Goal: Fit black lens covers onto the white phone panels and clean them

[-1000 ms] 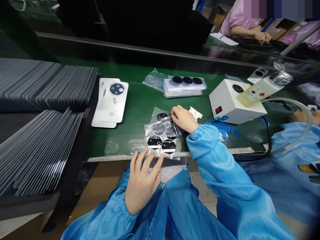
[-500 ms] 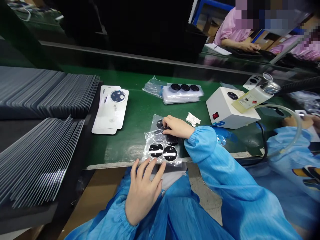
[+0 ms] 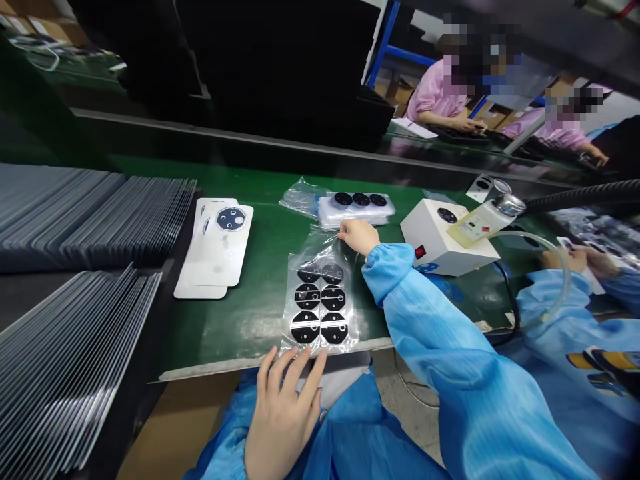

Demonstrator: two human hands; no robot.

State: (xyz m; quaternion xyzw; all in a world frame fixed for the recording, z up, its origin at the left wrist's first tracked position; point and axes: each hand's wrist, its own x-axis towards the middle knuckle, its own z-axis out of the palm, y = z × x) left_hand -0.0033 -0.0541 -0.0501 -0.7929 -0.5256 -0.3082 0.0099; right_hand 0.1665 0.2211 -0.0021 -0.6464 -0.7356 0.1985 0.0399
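A clear plastic sheet (image 3: 321,279) bearing several black round stickers with small holes lies at the table's front edge. My left hand (image 3: 287,413) has its fingers stretched out, fingertips at the sheet's near edge. At the far end, my right hand (image 3: 361,237) is closed in a pinch, apparently on a corner of the clear film. Just behind it lies a stack of clear sheets (image 3: 353,217), with black round stickers on top. White cards (image 3: 233,248) with a dark round camera-like print lie to the left.
Racks of thin grey panels (image 3: 75,373) fill the left side. A white box (image 3: 425,243) with a red switch carries a pump-top bottle (image 3: 483,227). A tube (image 3: 565,273) and cable run to the right. A co-worker's blue sleeve (image 3: 540,293) is at far right; people in pink sit beyond.
My right hand has moved from over the stickers to the sheet's far end, uncovering them. My left hand stays spread at the near edge. The view has shifted slightly.
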